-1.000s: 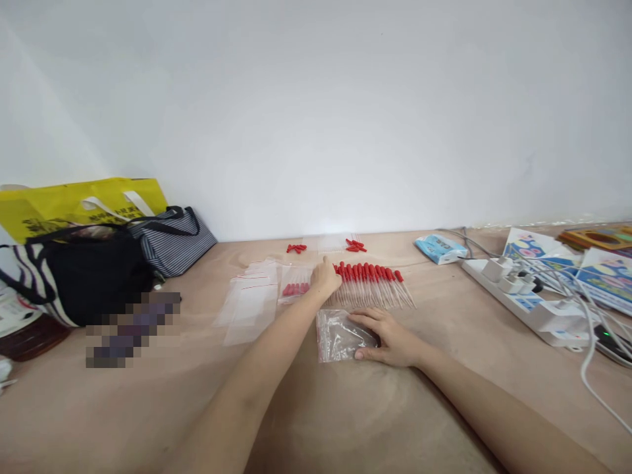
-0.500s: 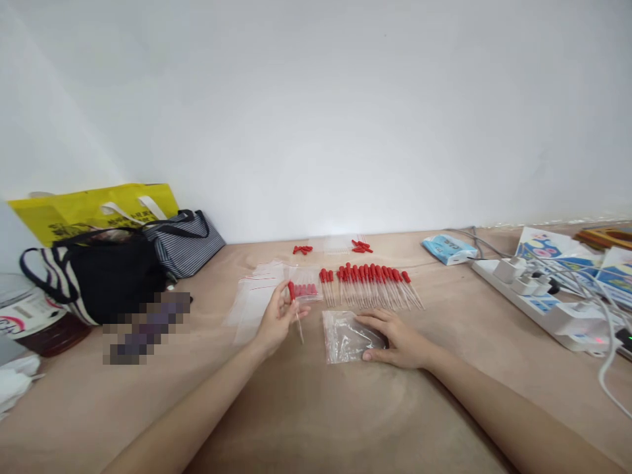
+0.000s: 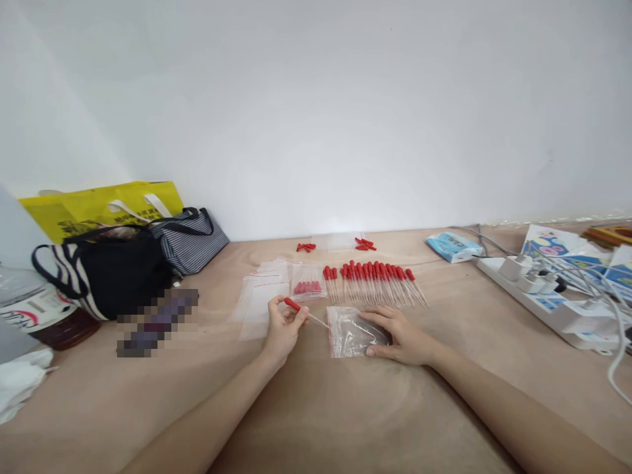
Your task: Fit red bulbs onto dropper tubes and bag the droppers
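Note:
My left hand (image 3: 286, 329) pinches a dropper (image 3: 293, 305) by its red rubber bulb end, and the thin clear tube slants right and down to the edge of a clear zip bag (image 3: 348, 336). Whether the tip is inside the bag's mouth I cannot tell. Thumb and fingers of my right hand (image 3: 402, 336) grip that bag's right side against the table. Behind it lies a row of several droppers (image 3: 380, 280), red bulbs away from me. Two more droppers (image 3: 330, 283) are just left of the row, beside a bag with several red bulbs (image 3: 309, 288).
Flat zip bags (image 3: 264, 293) lie left of centre. Small piles of red bulbs (image 3: 306, 247) (image 3: 364, 244) are near the wall. A power strip (image 3: 548, 306) with cables and a blue tissue pack (image 3: 453, 247) sit at right; a black bag (image 3: 123, 270) and a bottle (image 3: 42, 316) at left.
My left hand has turned the dropper from near upright to slanting, its tip now pointing right at the bag. My right hand stays on the bag. The view has shifted slightly.

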Demonstrator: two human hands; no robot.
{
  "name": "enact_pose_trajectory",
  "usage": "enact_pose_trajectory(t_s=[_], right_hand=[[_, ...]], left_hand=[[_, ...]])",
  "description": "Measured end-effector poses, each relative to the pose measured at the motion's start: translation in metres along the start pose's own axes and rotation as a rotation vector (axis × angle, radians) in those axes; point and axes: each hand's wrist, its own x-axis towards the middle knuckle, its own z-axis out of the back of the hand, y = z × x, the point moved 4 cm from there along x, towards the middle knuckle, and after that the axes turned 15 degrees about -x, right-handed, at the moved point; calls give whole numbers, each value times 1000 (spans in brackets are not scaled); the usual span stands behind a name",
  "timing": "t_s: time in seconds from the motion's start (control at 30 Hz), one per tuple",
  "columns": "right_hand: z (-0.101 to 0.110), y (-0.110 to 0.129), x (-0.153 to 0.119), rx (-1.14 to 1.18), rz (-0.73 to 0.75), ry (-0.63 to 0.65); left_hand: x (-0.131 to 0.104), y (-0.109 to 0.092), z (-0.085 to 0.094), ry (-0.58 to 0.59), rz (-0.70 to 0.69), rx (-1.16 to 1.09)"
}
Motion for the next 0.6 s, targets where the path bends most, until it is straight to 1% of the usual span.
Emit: enact_pose_trajectory(t_s=[0.13,0.27,0.4,0.53,0.6], right_hand=[[0,1,1,-6,7,1],[0,1,1,-18,5,0],[0,2,1,-19,3,6],[1,2,1,-24,-4,12],[1,2,1,-24,-9,11]], left_hand=[[-6,4,-7,30,-9,12],[-14,8,-14,111,0,108],[-20,8,-17,224,76,271],[-22,2,-17,381,136,295],[-20,-1,-15,417,138,307]])
